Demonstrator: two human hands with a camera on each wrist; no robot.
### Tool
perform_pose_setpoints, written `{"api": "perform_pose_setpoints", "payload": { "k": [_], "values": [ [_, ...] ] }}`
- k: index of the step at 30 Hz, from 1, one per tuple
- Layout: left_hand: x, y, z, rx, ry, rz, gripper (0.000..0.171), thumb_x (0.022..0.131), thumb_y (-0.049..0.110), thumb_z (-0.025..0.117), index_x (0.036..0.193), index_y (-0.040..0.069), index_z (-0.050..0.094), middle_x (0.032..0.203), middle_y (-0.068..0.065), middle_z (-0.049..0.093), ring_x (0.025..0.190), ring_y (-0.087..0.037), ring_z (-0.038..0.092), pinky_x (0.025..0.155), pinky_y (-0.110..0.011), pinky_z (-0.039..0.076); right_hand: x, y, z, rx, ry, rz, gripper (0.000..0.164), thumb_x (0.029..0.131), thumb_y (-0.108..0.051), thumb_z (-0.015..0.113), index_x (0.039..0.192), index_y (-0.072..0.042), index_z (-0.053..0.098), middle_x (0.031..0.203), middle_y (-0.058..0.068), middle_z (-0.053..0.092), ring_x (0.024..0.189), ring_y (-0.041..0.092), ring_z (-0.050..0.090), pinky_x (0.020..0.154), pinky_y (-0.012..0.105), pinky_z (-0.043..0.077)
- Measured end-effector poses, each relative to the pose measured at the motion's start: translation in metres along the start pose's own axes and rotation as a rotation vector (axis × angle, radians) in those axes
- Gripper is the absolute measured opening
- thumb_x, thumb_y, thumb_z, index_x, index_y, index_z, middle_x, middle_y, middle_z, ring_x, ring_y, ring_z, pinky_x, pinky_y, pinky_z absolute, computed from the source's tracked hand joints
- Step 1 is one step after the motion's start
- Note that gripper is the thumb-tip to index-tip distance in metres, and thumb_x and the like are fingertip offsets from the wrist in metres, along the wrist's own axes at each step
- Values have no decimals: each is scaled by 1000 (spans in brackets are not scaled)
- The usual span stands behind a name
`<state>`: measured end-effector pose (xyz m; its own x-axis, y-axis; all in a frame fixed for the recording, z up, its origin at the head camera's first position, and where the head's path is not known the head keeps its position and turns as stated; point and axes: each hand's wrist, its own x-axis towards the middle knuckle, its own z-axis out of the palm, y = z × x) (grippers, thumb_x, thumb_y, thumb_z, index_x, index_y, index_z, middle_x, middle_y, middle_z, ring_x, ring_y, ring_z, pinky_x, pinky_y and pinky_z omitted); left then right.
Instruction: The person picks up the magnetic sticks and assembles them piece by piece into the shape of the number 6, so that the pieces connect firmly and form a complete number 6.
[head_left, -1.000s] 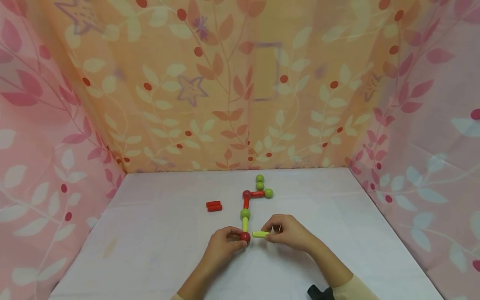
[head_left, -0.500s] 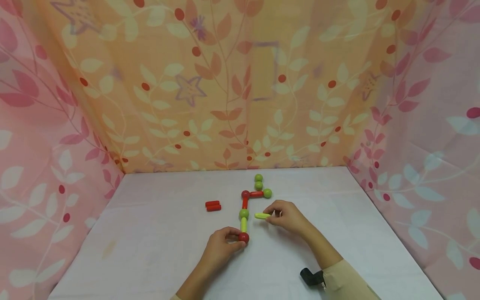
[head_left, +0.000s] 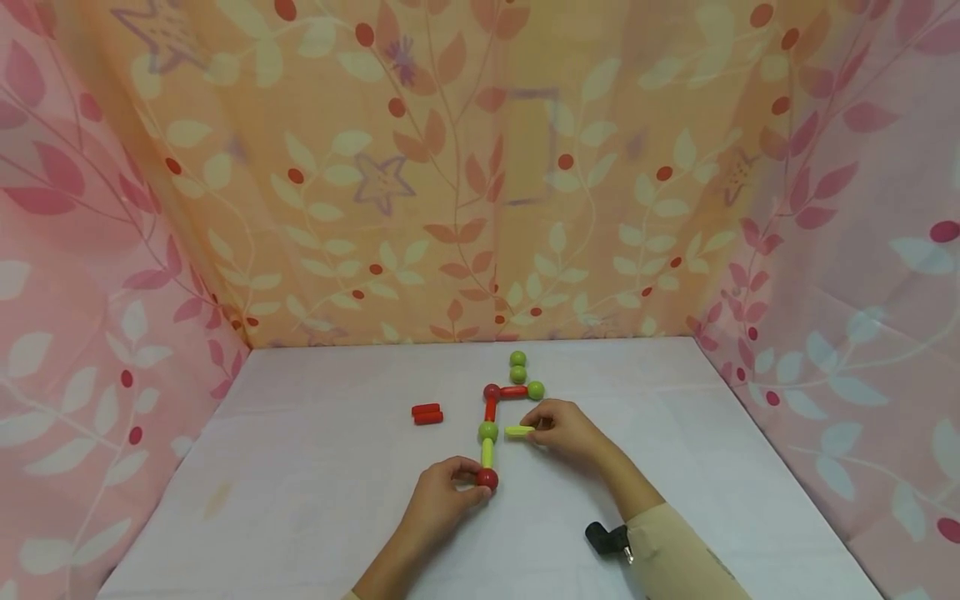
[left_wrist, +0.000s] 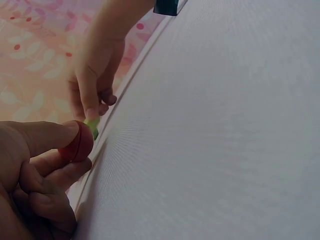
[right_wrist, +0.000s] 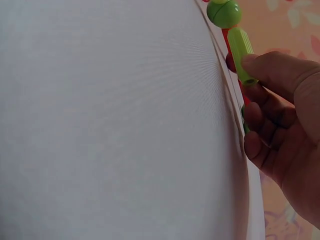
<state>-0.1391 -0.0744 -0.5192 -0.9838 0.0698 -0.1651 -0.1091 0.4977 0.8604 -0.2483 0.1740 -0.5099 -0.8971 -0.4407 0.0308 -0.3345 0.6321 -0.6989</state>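
A chain of toy balls and rods lies on the white table. At its near end is a red ball (head_left: 487,478), which my left hand (head_left: 444,493) pinches between thumb and fingers. From there a yellow-green rod (head_left: 487,452) runs to a green ball (head_left: 488,431). Beyond it a red rod (head_left: 491,409) reaches a second red ball (head_left: 491,392), and another red rod (head_left: 514,391) leads right to a green ball (head_left: 536,390). Between thumb and fingers my right hand (head_left: 564,429) holds a loose yellow-green rod (right_wrist: 241,52), its tip just right of the middle green ball, a small gap between.
Two loose red rods (head_left: 427,414) lie side by side left of the chain. Two green balls (head_left: 517,367) sit behind it, near the table's back edge. A black device (head_left: 606,538) is at the right sleeve. Patterned cloth (head_left: 465,208) stands behind and at both sides.
My right hand has carried the yellow-green rod away from beside the near red ball, further back, then left toward the middle green ball. My left hand has stayed on the red ball.
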Motion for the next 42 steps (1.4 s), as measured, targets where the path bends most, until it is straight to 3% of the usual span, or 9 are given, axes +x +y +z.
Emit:
{"api": "perform_pose_setpoints", "payload": {
  "k": [14, 22, 31, 42],
  "values": [
    [0, -2, -1, 19, -19, 34, 34, 66, 42, 79, 94, 29, 64, 89, 15, 63, 98, -14, 53, 88, -51, 41, 12, 1, 9, -3, -34, -17, 17, 77, -29, 73, 92, -34, 68, 85, -11, 61, 78, 12, 54, 67, 28, 47],
    [0, -3, -2, 46, -21, 68, 32, 67, 39, 79, 94, 29, 64, 88, 16, 62, 93, -13, 53, 87, -46, 43, 14, -4, 9, -6, -66, -7, 17, 78, -25, 72, 93, -29, 68, 88, -11, 61, 80, 11, 54, 71, 29, 46],
    [1, -3, -2, 50, -26, 71, 33, 67, 38, 79, 95, 28, 64, 88, 16, 62, 92, -13, 52, 82, -40, 45, 25, -27, -11, -141, -163, -48, 16, 78, -23, 71, 94, -19, 70, 81, -13, 63, 76, 11, 55, 69, 28, 46],
    [-1, -4, 1, 77, 17, 59, 33, 66, 38, 80, 93, 31, 63, 87, 17, 61, 90, -12, 51, 84, -43, 45, 71, -73, -32, -206, -141, -149, 15, 81, -26, 69, 94, -19, 70, 82, -11, 61, 76, 13, 54, 64, 28, 47]
  ]
}}
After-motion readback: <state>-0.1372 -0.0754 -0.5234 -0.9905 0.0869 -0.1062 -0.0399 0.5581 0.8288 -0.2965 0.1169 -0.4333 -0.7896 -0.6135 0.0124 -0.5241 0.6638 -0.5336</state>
